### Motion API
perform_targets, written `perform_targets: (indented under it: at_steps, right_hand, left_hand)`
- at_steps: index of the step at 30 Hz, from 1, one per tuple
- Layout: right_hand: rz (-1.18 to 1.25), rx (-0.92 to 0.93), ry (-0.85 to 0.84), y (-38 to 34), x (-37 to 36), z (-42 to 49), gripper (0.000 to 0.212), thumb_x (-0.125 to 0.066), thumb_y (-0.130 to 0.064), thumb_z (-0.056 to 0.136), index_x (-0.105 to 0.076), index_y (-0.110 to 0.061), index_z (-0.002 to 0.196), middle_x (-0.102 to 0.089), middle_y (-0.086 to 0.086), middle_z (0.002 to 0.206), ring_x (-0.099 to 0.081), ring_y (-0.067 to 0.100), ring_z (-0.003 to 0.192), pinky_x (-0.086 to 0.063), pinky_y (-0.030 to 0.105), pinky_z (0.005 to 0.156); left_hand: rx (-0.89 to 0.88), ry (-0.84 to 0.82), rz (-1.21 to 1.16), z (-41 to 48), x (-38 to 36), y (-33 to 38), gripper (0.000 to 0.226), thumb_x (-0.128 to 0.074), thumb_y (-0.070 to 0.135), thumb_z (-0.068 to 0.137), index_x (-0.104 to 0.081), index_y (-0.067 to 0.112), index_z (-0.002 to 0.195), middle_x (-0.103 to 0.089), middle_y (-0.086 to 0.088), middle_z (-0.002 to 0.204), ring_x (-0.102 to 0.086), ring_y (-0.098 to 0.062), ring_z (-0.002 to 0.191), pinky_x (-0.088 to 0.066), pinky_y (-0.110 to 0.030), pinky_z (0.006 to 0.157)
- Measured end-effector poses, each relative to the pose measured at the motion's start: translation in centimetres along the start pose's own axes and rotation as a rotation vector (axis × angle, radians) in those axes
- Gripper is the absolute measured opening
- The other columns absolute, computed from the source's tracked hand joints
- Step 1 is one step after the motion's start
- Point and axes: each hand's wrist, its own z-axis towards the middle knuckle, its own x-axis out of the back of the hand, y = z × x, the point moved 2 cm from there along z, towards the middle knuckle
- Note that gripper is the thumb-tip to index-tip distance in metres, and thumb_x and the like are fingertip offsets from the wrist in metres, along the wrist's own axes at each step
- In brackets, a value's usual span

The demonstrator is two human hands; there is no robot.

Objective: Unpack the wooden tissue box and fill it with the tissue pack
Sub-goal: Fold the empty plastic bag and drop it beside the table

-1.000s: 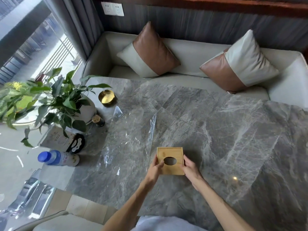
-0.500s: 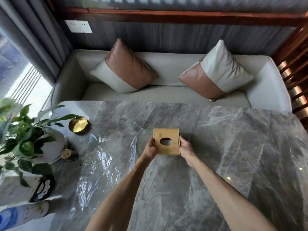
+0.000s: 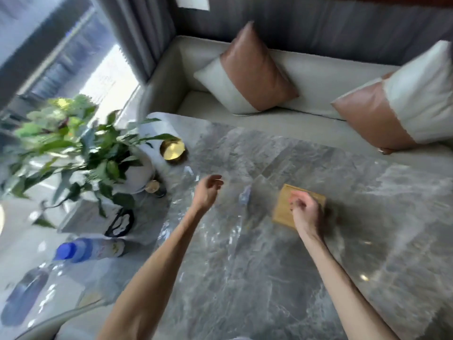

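Observation:
The wooden tissue box, light bamboo with an oval slot on top, lies on the grey marble table, right of centre. My right hand sits on its right half with fingers curled, hiding the slot. My left hand hovers free to the left of the box, fingers apart, above the clear plastic wrap spread flat on the table. The picture is blurred by motion. I do not see a tissue pack that I can identify.
At the table's left stand a leafy plant in a white pot, a gold dish, a small dark jar, a white card with a black shape and a lying blue-capped bottle. A sofa with two cushions runs behind.
My left hand has let go of the box and moved left over the plastic wrap. The right hand stays on the box. The view has swung left.

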Motion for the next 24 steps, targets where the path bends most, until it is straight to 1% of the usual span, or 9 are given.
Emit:
perform_targets:
  at_steps: [2, 4, 8, 11, 13, 15, 16, 20, 24]
  right_hand:
    - [-0.051, -0.097, -0.249, -0.1, -5.6, -1.2, 0.030, -0.053, -0.003, 0.093, -0.064, 0.000, 0.121, -0.070, 0.023, 0.113, -0.065, 0.038, 0.106, -0.051, 0.048, 0.098]
    - [-0.193, -0.196, -0.374, 1.5, -10.0, -2.7, 0.032, -0.057, -0.012, 0.095, -0.064, 0.004, 0.122, -0.067, 0.017, 0.107, -0.064, 0.031, 0.101, -0.050, 0.043, 0.095]
    - [-0.275, -0.336, -0.308, 5.1, -13.7, -5.3, 0.029, -0.064, -0.014, 0.091, -0.066, 0.005, 0.113, -0.061, 0.019, 0.097, -0.048, 0.024, 0.086, -0.038, 0.032, 0.076]
    - [-0.194, -0.383, -0.339, 5.7, -14.4, -6.5, 0.021, -0.069, -0.006, 0.087, -0.061, -0.008, 0.107, -0.054, 0.013, 0.097, -0.047, 0.022, 0.072, -0.037, 0.027, 0.059]
    - [-0.150, -0.413, -0.346, 5.8, -14.8, -7.3, 0.033, -0.066, 0.003, 0.087, -0.061, -0.005, 0.119, -0.056, 0.012, 0.087, -0.047, 0.015, 0.058, -0.035, 0.016, 0.046]
    - [-0.092, -0.423, -0.335, 5.6, -14.8, -8.1, 0.034, -0.058, 0.011, 0.090, -0.059, 0.001, 0.122, -0.050, 0.009, 0.069, -0.050, 0.004, 0.036, -0.033, 0.008, 0.032]
    - [-0.045, -0.437, -0.340, 5.4, -14.6, -8.7, 0.033, -0.053, 0.013, 0.092, -0.058, -0.004, 0.120, -0.049, 0.008, 0.068, -0.051, 0.001, 0.033, -0.036, 0.008, 0.032]
    - [0.012, -0.284, -0.433, 1.8, -11.9, -10.7, 0.027, -0.053, 0.002, 0.096, -0.057, -0.004, 0.122, -0.056, 0.004, 0.087, -0.055, 0.013, 0.072, -0.050, 0.026, 0.066]
    - [0.017, -0.022, -0.681, -4.9, -6.4, -12.3, 0.023, -0.054, 0.003, 0.096, -0.063, -0.002, 0.116, -0.059, 0.007, 0.089, -0.060, 0.016, 0.077, -0.057, 0.047, 0.083]
  left_hand:
    - [0.110, 0.166, 0.081, -0.6, 5.8, -3.1, 0.034, -0.046, -0.007, 0.088, -0.060, -0.008, 0.119, -0.067, -0.029, 0.114, -0.065, -0.038, 0.105, -0.050, -0.044, 0.096]
    - [0.233, 0.207, 0.160, -2.5, 9.7, -6.4, 0.037, -0.051, 0.008, 0.089, -0.059, -0.004, 0.123, -0.064, -0.024, 0.123, -0.059, -0.038, 0.116, -0.046, -0.042, 0.101]
    - [0.335, 0.151, 0.172, -6.5, 12.4, -11.8, 0.070, -0.056, 0.018, 0.068, -0.047, -0.001, 0.135, -0.054, -0.025, 0.135, -0.051, -0.040, 0.125, -0.043, -0.046, 0.102]
    - [0.395, 0.150, 0.180, -7.8, 12.4, -15.4, 0.055, -0.057, 0.016, 0.072, -0.051, 0.002, 0.125, -0.061, -0.024, 0.123, -0.054, -0.038, 0.119, -0.044, -0.048, 0.100]
    - [0.421, 0.149, 0.084, -8.4, 11.6, -16.8, 0.048, -0.062, 0.015, 0.086, -0.047, 0.005, 0.130, -0.059, -0.020, 0.122, -0.055, -0.030, 0.112, -0.046, -0.044, 0.099]
    - [0.419, 0.137, -0.032, -9.0, 10.7, -17.5, 0.037, -0.066, 0.014, 0.089, -0.051, 0.002, 0.121, -0.058, -0.017, 0.109, -0.055, -0.021, 0.095, -0.050, -0.033, 0.078]
    - [0.427, 0.144, -0.055, -9.4, 10.4, -17.7, 0.032, -0.067, 0.016, 0.089, -0.053, 0.004, 0.116, -0.057, -0.014, 0.104, -0.055, -0.020, 0.088, -0.049, -0.031, 0.068]
    - [0.448, 0.160, -0.143, -11.8, 9.7, -18.0, 0.042, -0.072, 0.025, 0.086, -0.051, 0.007, 0.117, -0.056, -0.019, 0.112, -0.056, -0.019, 0.063, -0.041, -0.022, 0.035]
    - [0.397, -0.085, -0.098, -13.5, 8.3, -16.0, 0.083, -0.071, 0.058, 0.077, -0.036, 0.018, 0.141, -0.050, -0.012, 0.135, -0.060, -0.025, 0.116, -0.054, -0.033, 0.077]
